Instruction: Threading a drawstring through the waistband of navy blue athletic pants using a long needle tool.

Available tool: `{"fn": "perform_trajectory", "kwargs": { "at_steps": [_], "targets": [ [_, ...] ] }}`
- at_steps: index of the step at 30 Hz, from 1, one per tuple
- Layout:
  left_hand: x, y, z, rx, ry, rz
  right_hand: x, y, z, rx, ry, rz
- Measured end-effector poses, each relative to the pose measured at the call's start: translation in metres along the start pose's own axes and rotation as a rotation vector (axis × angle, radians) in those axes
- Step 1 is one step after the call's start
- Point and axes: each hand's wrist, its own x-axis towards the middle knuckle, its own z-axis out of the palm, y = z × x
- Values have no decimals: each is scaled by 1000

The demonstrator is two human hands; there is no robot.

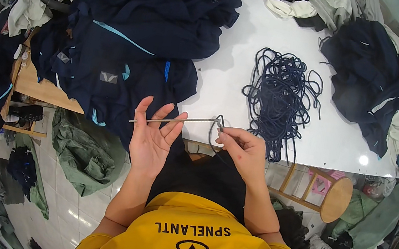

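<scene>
The heap of dark garments (136, 28) at the table's (230, 71) left edge awaits; the cord tangle (282, 94) lies mid-table. At the near edge, my open left hand (151, 140) steadies the metal threader (173, 120); my right hand (243, 151) pinches one cord (217, 130) at its tip, barely started, I judge.

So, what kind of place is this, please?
Probably a garment workshop. Heaps of dark blue clothing cover a white worktable, a tangle of dark cord lies on it, and the right hand holds a cord against a thin metal rod resting across the left hand.
</scene>
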Motion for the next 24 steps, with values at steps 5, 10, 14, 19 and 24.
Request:
{"fn": "perform_trajectory", "kwargs": {
  "at_steps": [5, 10, 14, 19, 24],
  "targets": [
    [-3, 0, 1, -1, 1, -9, 2, 2, 0, -16, -18, 3],
    [-4, 1, 1, -7, -6, -3, 2, 2, -1, 79, -34, 71],
    [-5, 2, -1, -19, -23, -8, 2, 2, -1, 84, -34, 84],
    [-4, 0, 0, -25, -26, -19, 1, 7, -2, 91, -73, 55],
    [-3, 0, -2, -19, 15, 13, 2, 3, -4, 115, -36, 44]
  ]
}}
